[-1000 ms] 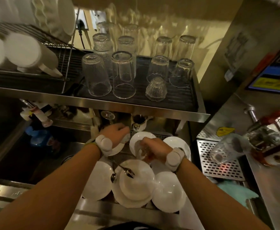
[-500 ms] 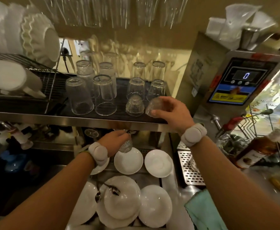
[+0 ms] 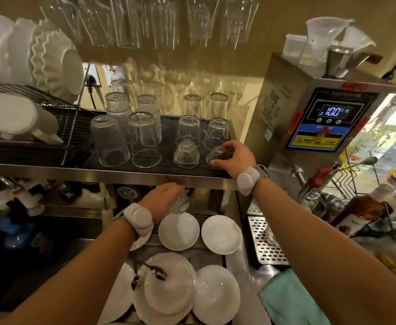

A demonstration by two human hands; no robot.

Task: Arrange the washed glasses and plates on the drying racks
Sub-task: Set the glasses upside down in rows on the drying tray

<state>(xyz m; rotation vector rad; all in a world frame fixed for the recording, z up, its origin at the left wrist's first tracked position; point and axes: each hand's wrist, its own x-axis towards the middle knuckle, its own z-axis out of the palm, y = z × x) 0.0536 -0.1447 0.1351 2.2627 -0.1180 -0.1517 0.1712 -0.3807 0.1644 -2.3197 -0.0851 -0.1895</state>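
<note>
A: Step in hand?
B: I had the right hand [image 3: 233, 158] curled over a small glass [image 3: 217, 155], rim down, at the right front of the black mat [image 3: 166, 137] on the upper shelf, centre right of the frame. The fingers gripped its base. It stood just beside a ribbed glass [image 3: 186, 154].

A: How to do it well?
B: My call was to seat the rim flat on the mat and leave a gap to the ribbed glass so they didn't clink. Then stay back from the shelf edge [image 3: 122, 177] and let go straight up.

A: Left side?
B: The left hand [image 3: 161, 200] was under the shelf, mid frame, holding a second glass [image 3: 179, 204] above a saucer [image 3: 179, 231]. I judged it had to come out from under the steel lip before lifting. The plates [image 3: 168, 285] lay stacked at bottom centre, not yet racked. The wire rack [image 3: 58, 109] at upper left looked like their spot.

A: Anything unclear?
B: I couldn't tell if the small glass's rim touched the mat, because my palm hid its right side. My fingers covered most of the second glass. The hanging glasses [image 3: 145, 22] along the top were blurred and cut off. The lower left was too dark to read.
</note>
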